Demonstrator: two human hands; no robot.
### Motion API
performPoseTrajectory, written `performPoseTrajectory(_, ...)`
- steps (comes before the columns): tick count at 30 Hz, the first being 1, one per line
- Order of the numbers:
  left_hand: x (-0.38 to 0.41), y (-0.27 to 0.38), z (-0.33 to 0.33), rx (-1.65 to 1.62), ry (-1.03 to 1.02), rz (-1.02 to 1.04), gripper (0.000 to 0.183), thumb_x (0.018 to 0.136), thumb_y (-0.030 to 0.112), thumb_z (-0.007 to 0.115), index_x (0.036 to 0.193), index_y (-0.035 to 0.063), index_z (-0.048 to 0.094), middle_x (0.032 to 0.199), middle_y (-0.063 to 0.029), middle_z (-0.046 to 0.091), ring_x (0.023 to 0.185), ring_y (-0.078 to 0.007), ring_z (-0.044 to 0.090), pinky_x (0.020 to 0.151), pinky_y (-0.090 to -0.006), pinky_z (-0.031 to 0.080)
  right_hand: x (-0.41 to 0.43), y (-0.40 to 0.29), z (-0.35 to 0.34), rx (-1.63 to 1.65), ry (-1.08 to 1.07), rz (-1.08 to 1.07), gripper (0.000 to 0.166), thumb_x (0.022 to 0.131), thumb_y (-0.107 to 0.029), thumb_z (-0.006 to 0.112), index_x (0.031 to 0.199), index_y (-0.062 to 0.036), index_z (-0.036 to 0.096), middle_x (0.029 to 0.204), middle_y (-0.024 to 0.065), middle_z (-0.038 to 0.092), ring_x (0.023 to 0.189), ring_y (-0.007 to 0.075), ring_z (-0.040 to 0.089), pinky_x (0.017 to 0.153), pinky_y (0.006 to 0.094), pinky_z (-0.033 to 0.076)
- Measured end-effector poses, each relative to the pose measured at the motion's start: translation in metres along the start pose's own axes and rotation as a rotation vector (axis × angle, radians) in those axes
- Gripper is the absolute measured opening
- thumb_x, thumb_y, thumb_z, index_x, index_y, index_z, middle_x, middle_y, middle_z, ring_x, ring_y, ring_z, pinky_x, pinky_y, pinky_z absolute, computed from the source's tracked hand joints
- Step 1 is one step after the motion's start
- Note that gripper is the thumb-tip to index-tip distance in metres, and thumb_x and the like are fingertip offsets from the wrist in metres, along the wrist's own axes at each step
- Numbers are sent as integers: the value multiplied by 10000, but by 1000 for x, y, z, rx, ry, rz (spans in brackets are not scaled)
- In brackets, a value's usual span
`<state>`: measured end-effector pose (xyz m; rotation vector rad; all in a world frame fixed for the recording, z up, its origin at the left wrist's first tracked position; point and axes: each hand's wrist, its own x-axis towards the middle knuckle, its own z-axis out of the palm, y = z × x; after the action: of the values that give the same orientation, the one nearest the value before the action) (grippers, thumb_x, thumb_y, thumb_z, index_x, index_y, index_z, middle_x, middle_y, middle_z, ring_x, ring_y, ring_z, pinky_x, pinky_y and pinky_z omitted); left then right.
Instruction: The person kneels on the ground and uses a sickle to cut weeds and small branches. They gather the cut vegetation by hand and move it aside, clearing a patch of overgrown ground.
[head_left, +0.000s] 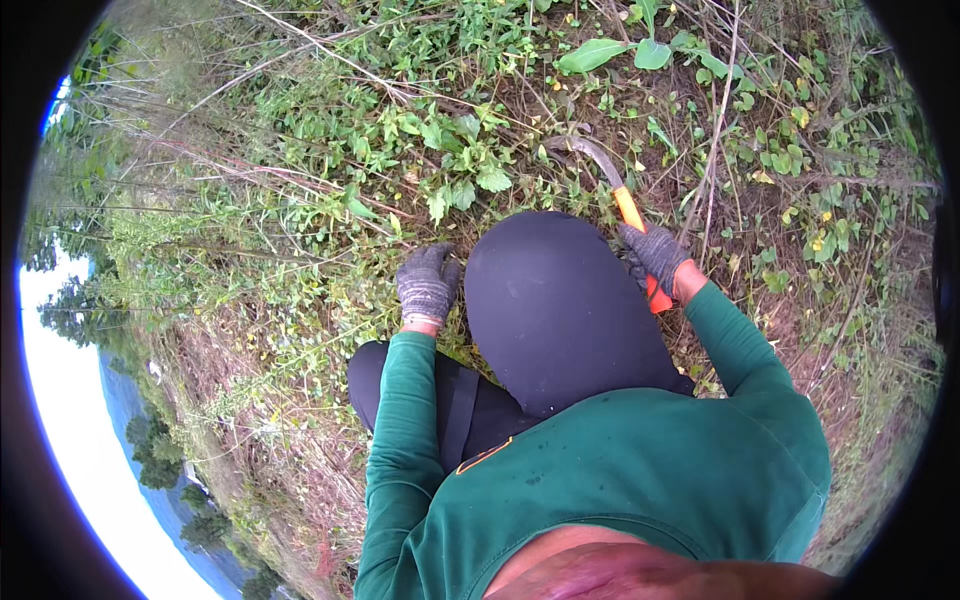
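My right hand (658, 255), in a grey knit glove, grips the orange handle (628, 210) of a sickle. The sickle's curved blade (596, 154), dull and soil-coloured, points away from me and hooks left, low over the weeds. Its tip lies among stems and bare soil. My left hand (427, 283), gloved the same way, rests low among the weeds beside my raised knee (551, 300). Its fingers point away from me and bend downward; whether they hold any stems is hidden. A leafy green weed (465, 184) grows just ahead of my knee.
Long dry stalks (716, 135) stand to the right of the blade. A broad-leaved plant (600, 56) grows farther ahead. Dense weeds (247, 232) cover the ground on the left, with trees (157, 450) and hills beyond. My other leg (465, 405) is folded beneath my left arm.
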<state>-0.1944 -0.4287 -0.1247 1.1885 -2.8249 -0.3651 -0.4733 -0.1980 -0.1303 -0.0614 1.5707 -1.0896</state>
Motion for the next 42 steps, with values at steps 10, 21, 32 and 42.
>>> performPoseTrajectory(10, 6, 8, -3, 5, 76, 170, 274, 773, 216, 610, 1030, 121, 608, 978, -115, 623, 922, -319, 571, 846, -440, 429, -53, 12, -40, 5, 17, 108, 256, 890, -347, 566, 832, -108, 493, 544, -21, 452, 366, 109, 421, 333, 264, 345)
performPoseTrajectory(21, 80, 84, -15, 496, -94, 689, 591, 902, 527, 303, 1420, 246, 267, 1484, -6, 254, 1378, -217, 200, 1110, -508, 50, -94, -7, -42, -125, -270, 126, 246, 882, -313, 575, 774, -105, 498, 511, -20, 447, 365, 112, 423, 332, 266, 348)
performPoseTrajectory(32, 123, 106, 39, 489, -344, 653, 409, 915, 408, 368, 1227, 198, 528, 1299, -50, 500, 1232, -234, 442, 1000, -497, 295, -108, 5, -37, -12, -58, 104, 231, 888, -260, 588, 759, -105, 475, 497, -8, 435, 354, 127, 415, 330, 274, 347)
performPoseTrajectory(42, 181, 134, -62, 120, 167, 399, 200, 814, 224, 510, 963, 120, 594, 920, -116, 635, 893, -294, 616, 777, -419, 453, -95, -10, -112, 511, 292, -441, 240, 909, -291, 549, 755, -155, 424, 463, -26, 360, 328, 130, 344, 303, 282, 302)
